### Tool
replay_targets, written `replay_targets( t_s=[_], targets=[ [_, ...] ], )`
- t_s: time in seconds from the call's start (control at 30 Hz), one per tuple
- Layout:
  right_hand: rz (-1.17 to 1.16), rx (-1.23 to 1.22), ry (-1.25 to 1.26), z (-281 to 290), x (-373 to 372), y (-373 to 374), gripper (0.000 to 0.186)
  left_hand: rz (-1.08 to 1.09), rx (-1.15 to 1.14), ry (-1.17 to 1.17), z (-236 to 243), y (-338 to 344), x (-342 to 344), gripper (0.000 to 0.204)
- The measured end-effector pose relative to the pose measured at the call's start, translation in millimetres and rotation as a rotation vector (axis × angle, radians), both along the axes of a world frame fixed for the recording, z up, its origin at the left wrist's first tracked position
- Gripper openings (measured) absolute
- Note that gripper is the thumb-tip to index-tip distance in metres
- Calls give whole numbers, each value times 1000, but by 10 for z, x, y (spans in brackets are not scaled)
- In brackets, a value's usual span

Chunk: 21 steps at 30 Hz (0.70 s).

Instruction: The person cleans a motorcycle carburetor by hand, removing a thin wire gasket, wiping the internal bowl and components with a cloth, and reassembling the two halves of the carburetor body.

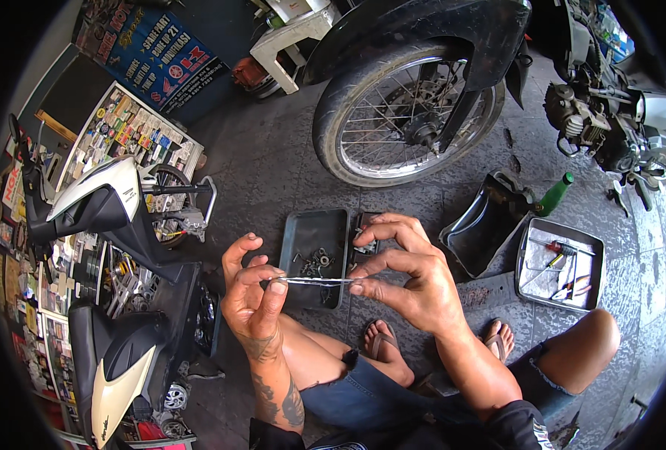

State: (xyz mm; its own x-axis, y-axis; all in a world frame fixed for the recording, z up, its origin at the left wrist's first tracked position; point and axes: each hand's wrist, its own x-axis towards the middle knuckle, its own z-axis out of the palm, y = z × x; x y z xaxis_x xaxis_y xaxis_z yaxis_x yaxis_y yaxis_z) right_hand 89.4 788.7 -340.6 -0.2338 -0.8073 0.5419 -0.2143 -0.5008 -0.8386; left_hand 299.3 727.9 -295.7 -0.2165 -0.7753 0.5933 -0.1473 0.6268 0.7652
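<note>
A thin, silvery, narrow piece (314, 281) stretches level between my two hands, seen nearly edge-on; its exact kind is not clear. My left hand (252, 292) pinches one end between thumb and forefinger, the other fingers curled up. At the opposite end, the thumb and forefinger of my right hand (411, 274) close on it, with the remaining fingers raised. Below and behind the piece lies a dark rectangular tray (291, 244) on the floor. Small metal nuts and bolts (316, 262) are gathered in it. My right fingers hide part of a small dark object beside that tray.
A motorcycle's front wheel (348, 161) stands ahead. To the right are a black open bin (479, 232), a green bottle (555, 196) and a tool tray (562, 296) with a screwdriver and pliers. Motorcycle body panels (100, 191) and a parts display (134, 131) occupy the left.
</note>
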Motion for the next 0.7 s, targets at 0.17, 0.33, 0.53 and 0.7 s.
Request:
replay_targets(
  t_s=[0.17,0.33,0.53,0.7],
  targets=[
    [-3,3,-15,-55,-17,36,21,-24,29,38,-27,-7,26,16],
    [-8,5,-41,-116,-34,45,22,-25,90,70,-17,18,-8,16],
    [-25,53,-98,-251,-106,46,31,-13,144,95,19,37,-62,16],
    [24,75,-103,-316,39,20,38,-9,199,114,12,68,-78,17]
  ],
)
